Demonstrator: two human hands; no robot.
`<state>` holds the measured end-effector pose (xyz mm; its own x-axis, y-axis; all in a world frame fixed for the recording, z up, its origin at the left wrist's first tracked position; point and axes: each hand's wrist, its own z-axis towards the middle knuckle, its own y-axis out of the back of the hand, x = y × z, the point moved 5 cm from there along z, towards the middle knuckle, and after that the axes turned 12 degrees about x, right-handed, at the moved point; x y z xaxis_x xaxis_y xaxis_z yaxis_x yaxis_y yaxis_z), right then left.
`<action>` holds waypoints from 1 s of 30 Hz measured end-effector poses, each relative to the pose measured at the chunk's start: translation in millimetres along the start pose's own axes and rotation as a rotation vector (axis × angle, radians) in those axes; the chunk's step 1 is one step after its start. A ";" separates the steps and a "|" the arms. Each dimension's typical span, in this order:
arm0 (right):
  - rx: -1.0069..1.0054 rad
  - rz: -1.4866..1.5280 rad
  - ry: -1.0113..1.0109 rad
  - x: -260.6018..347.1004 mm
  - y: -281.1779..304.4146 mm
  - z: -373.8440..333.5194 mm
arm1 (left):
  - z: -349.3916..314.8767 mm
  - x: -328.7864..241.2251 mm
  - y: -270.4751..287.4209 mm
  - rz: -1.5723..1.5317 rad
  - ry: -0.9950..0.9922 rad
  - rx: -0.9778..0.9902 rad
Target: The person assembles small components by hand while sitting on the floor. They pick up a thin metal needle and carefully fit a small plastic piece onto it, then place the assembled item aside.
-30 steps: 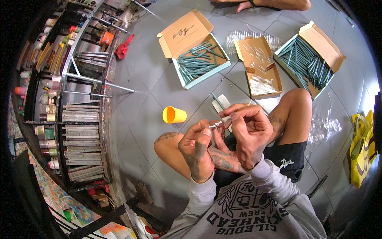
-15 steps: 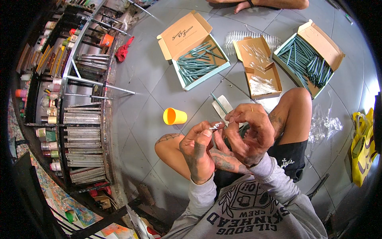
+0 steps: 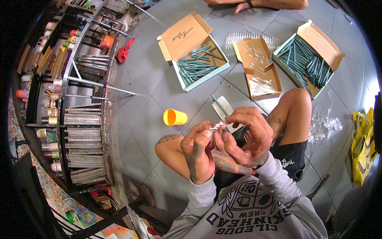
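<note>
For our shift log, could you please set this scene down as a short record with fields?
left hand: pinches a small white item
right hand: close by, thumb and forefinger apart
left box: open, holding dark green sticks
middle box: open, holding small pale pieces
right box: open, holding more green sticks
floor: yellow cup
top edge: another person's forearm

SURFACE: we looked down on a grey tiled floor (image 3: 137, 131) | FAR: we saw a pale-green box (image 3: 207, 78), a smaller cardboard box (image 3: 271, 75) and a second pale-green box (image 3: 320, 36), all open, left to right | MIDDLE: we had a yellow cup (image 3: 181, 118), a pale flat piece (image 3: 227, 105) | RIGHT: crumpled clear film (image 3: 323, 126) lay left of a yellow bag (image 3: 361, 149)
</note>
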<state>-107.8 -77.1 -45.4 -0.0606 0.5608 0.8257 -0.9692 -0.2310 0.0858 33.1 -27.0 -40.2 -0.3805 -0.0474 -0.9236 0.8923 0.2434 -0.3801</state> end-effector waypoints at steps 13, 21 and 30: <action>0.371 -0.062 -0.084 -30.9 28.4 -32.2 | -16.4 62.1 18.3 0.040 0.301 0.180; 0.329 0.009 -0.429 -83.8 57.2 -73.2 | 42.2 115.2 131.0 0.333 0.224 -0.109; 0.402 0.027 -0.543 -181.7 -4.9 -96.1 | 190.9 213.3 232.6 0.821 0.359 -0.307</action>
<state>-115.0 -101.5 -249.5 0.1466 0.0957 0.9846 -0.7983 -0.5764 0.1749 205.9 -165.5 -335.2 0.2405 0.5407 -0.8061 0.8307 0.3149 0.4591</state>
